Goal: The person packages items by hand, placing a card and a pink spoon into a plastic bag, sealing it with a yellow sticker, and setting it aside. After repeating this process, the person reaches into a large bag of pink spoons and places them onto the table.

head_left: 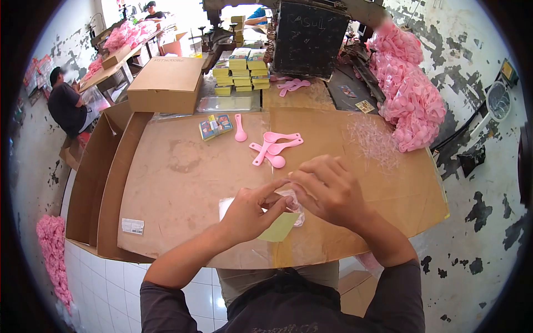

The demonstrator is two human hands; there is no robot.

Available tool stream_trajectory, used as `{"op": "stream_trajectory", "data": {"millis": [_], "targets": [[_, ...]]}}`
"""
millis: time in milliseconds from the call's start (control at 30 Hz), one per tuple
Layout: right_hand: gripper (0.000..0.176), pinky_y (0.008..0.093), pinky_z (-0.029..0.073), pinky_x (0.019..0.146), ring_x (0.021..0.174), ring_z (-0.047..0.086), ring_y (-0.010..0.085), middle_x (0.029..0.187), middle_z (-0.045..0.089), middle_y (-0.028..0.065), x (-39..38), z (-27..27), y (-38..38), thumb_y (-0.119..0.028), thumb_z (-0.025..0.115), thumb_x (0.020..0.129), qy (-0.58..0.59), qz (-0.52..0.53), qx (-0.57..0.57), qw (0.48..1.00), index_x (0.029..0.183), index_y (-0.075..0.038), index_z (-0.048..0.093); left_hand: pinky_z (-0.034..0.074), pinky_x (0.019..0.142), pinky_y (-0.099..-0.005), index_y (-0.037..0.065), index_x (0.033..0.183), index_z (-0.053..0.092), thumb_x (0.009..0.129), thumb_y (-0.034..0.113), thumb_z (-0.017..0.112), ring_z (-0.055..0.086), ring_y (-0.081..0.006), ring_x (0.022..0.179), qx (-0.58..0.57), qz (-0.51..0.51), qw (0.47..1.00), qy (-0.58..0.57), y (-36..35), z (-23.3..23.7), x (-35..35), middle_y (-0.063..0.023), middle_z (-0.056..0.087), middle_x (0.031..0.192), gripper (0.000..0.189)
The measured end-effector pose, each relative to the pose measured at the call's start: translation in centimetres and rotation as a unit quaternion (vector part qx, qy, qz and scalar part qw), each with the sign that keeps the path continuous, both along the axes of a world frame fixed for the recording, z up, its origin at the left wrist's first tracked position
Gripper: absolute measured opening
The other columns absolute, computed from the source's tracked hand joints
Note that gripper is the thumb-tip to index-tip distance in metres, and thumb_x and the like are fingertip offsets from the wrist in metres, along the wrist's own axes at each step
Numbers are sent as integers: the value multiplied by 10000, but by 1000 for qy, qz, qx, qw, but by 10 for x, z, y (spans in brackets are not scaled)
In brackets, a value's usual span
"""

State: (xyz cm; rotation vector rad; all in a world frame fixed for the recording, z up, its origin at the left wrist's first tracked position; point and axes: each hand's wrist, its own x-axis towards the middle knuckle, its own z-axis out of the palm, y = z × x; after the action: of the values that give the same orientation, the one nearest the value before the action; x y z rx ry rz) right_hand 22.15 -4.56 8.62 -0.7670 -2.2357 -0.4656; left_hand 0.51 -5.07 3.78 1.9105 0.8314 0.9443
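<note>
My left hand (250,213) is closed with thumb and fingers together, and a pale green card (279,227) sticks out under its thumb. Close beside it, my right hand (328,188) has its fingertips pinched near the left fingertips; whatever is between them is too small to make out. Crumpled transparent plastic (300,217) shows below and between the hands, partly covered. Beyond them on the cardboard-covered table lie several crossed pink scoops (272,145). A single pink scoop (240,129) lies apart, next to a bundled stack of printed cards (215,127).
Thin transparent strips (375,144) lie scattered at the right, beside a heap of pink scoops (411,100). At the back stand stacked card bundles (241,69), a closed carton (166,80) and a black machine box (308,39). An open carton (100,183) borders the left. A person (69,102) sits farther left.
</note>
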Motion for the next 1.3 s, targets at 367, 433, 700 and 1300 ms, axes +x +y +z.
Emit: {"op": "stream_trajectory", "data": {"millis": [367,433,700,1300], "targets": [[142,331,461,653,761,608,195,871,613,61,-4,-11,10,-103,729,805,62,-50,-69,994,913,-58,648,608,759,-280,-48,1431,529,982,36,652,789,-179,815,93,-12,994,56,2,-10,-1,-131,796,895,473],[104,299,465,660,745,592,153,858,595,49,17,-7,21,-120,706,872,210,-48,-199,956,916,-61,631,601,818,-286,-39,1440,528,1013,62,633,781,-170,888,14,-16,998,57,3,-4,-3,-131,799,932,451],[346,400,545,717,763,676,259,837,687,71,280,-68,90,-58,646,953,87,-244,-308,916,1290,-9,588,569,916,-299,-4,1469,509,1080,121,571,738,-180,1059,-171,-21,975,-143,18,-4,-7,-154,781,1083,413],[289,253,505,801,919,626,73,987,661,15,18,-49,26,-111,720,981,311,173,-626,694,1241,-3,656,568,934,-292,-45,1428,502,1068,123,603,727,-174,1051,-149,17,969,-196,22,-19,-2,-168,764,1128,410]]}}
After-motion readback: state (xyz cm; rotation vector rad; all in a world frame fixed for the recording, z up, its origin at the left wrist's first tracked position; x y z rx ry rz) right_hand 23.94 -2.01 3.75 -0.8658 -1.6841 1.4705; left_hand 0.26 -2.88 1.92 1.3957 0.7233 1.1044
